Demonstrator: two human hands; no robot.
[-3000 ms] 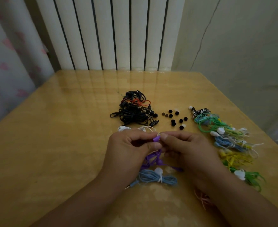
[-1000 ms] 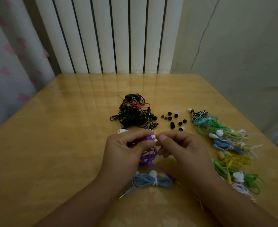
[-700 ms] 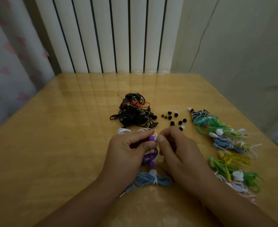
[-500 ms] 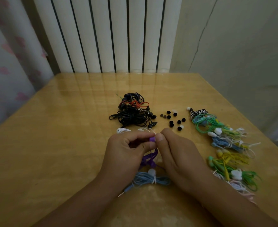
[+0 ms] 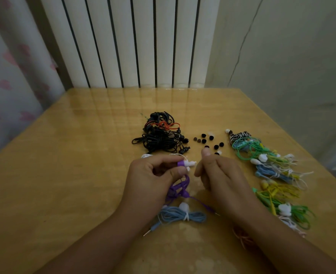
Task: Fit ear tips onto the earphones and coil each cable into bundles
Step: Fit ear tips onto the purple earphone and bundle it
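My left hand (image 5: pixel 155 175) pinches a purple earbud (image 5: pixel 185 163) with a white tip on its end; its purple cable (image 5: pixel 178 189) hangs in a loose coil below the fingers. My right hand (image 5: pixel 220 175) hovers just to the right of the earbud with curled fingers and a raised thumb, holding nothing that I can see. Several loose black ear tips (image 5: pixel 208 142) lie on the table beyond my hands. A tied light-blue earphone bundle (image 5: pixel 181 215) lies below my left hand.
A tangle of black earphones (image 5: pixel 161 135) sits at the middle of the wooden table (image 5: pixel 64 165). A row of coloured bundles (image 5: pixel 270 171) runs along the right side. A white radiator (image 5: pixel 135 42) stands behind the table, a curtain (image 5: pixel 8 76) at left.
My right hand has let go of the earbud and drawn a little to the right. The white tip now shows on the purple earbud in my left hand.
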